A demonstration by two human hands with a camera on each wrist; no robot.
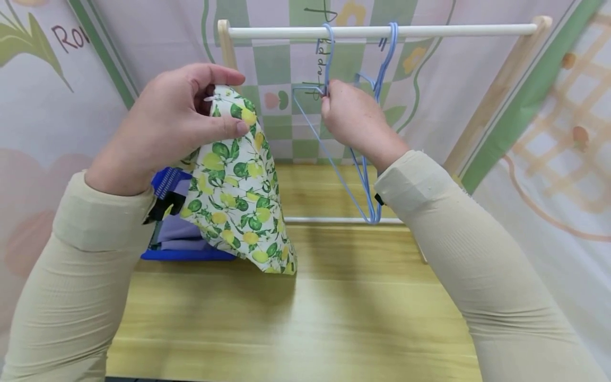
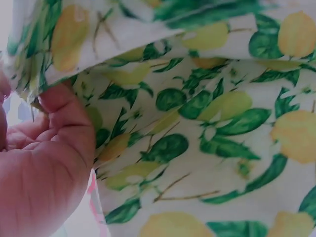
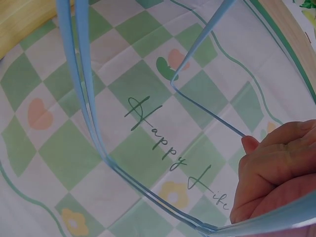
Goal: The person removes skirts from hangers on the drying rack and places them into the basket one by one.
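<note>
My left hand [image 1: 162,122] pinches the top of a white cloth garment [image 1: 238,196] printed with lemons and green leaves. From there the garment hangs over the table, its lower edge above the wood. Folds of the print fill most of the left wrist view, beside the curled fingers [image 2: 64,118]. My right hand [image 1: 355,116] grips a light blue hanger [image 1: 331,48] just below its hook, which is over the white rail [image 1: 453,31]. In the right wrist view, one slanting arm of this hanger [image 3: 210,111] runs to my fingertips. More blue hangers [image 1: 393,42] hang to the right.
A blue basket [image 1: 191,255] with folded purple cloth [image 1: 176,231] stands at the left, partly behind the garment. Wooden posts [image 1: 496,101] carry the rail, and a lower white bar [image 1: 329,219] crosses near the wooden tabletop [image 1: 305,329]. A printed curtain [image 1: 305,122] hangs behind.
</note>
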